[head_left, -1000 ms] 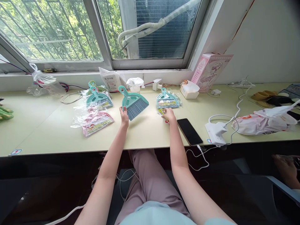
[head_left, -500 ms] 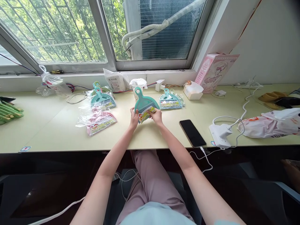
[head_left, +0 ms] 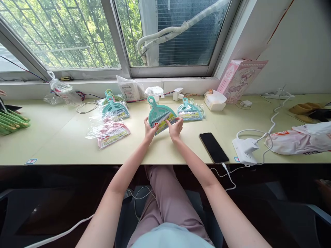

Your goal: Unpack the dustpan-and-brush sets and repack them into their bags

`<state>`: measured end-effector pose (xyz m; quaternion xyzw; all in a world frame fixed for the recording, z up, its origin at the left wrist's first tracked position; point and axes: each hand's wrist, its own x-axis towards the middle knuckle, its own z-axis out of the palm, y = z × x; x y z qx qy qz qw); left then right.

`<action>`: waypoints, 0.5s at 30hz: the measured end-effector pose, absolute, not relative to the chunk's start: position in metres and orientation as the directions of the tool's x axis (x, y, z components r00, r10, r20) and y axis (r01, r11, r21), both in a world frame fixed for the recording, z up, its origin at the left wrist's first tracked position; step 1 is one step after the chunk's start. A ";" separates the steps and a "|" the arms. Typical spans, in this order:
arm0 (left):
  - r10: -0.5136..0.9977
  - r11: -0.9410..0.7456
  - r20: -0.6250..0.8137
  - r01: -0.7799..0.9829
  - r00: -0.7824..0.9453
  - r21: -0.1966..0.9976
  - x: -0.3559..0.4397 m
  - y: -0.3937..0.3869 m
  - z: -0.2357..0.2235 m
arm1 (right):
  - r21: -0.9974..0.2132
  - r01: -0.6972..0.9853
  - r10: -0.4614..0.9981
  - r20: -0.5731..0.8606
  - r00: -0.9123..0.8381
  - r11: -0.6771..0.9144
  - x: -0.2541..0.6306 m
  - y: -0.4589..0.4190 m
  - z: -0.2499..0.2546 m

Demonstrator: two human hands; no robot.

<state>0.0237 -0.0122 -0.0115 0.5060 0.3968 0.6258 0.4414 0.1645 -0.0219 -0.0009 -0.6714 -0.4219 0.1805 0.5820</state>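
Between my hands, tilted above the table, is a teal mini dustpan (head_left: 159, 112) with a brush in it and a printed label card (head_left: 165, 123) across its lower part. My left hand (head_left: 150, 130) grips its lower left edge, thumb over the card. On the right side, my right hand (head_left: 176, 128) holds the edge with the thumb on the card's face. Bagged pink dustpan set (head_left: 113, 134) and teal sets (head_left: 115, 109) lie to the left. Another packed teal set (head_left: 190, 111) lies to the right, behind my right hand.
A black phone (head_left: 214, 147) with a cable and a white power strip (head_left: 244, 151) lie near the front edge at right. A tissue box (head_left: 215, 101), a pink box (head_left: 241, 81) and a white plastic bag (head_left: 300, 137) stand further right. Green stalks (head_left: 12, 122) lie far left.
My right hand has shifted slightly right along the dustpan's edge, and my left thumb now lies over the card. The card appears straighter across the dustpan. Fingers of another person appear at far left.
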 end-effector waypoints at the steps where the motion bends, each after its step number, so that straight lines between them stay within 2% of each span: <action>1: 0.950 -0.307 0.292 -0.154 -0.111 0.939 0.023 -0.012 -0.011 | -0.960 0.270 0.749 0.237 0.619 0.081 0.162 -0.023 -0.002; 3: 0.945 -0.321 0.305 -0.160 -0.116 0.933 0.022 -0.012 -0.010 | -0.988 0.006 0.803 0.130 0.582 0.155 0.159 -0.022 -0.006; 5: 0.946 -0.320 0.308 -0.168 -0.098 0.932 0.022 -0.012 -0.010 | -0.945 -0.310 0.939 -0.008 0.343 0.105 0.158 -0.018 -0.009; 7: 0.946 -0.322 0.312 -0.161 -0.088 0.933 0.024 -0.012 -0.011 | -0.862 -0.507 0.993 -0.079 0.088 -0.024 0.158 -0.013 -0.012; 9: 0.940 -0.338 0.328 -0.120 -0.094 0.934 0.025 -0.011 -0.011 | -0.809 -0.582 0.995 -0.098 0.007 -0.076 0.160 -0.007 -0.013; 11: 0.922 -0.371 0.366 -0.020 -0.123 0.928 0.022 -0.009 -0.008 | -0.794 -0.605 0.994 -0.104 0.036 -0.061 0.162 -0.004 -0.014; 15: 0.764 -0.362 0.485 0.340 -0.424 0.868 -0.018 -0.006 0.013 | -0.794 -0.608 0.988 -0.115 0.108 -0.026 0.170 -0.003 -0.012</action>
